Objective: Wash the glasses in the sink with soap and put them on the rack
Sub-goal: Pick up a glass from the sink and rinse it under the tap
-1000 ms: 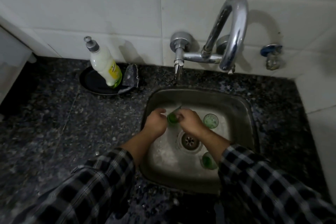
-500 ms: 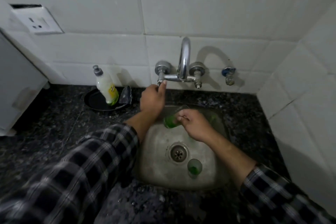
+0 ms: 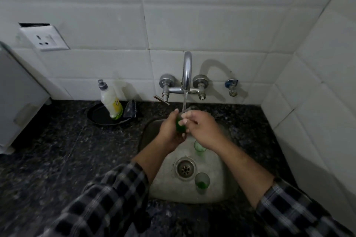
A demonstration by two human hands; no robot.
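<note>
Our left hand wraps the green base of a small clear glass tumbler while our right hand pinches its rim, holding it under water running from the chrome wall tap, above the back of the steel sink. We judge the wet glass light, rigid, slippery and breakable, so gripping its sides seems safest. Just below the grip stands a second green-based glass, with a third green-based glass nearer us. The tap lever sits close above-left of the grip. Open room lies to its left, over the dark stone counter.

Forearms enter from 7 and 4 o'clock, hands meeting just above centre. Left hand curls round a glass; right hand pinches its top with bent fingers.
</note>
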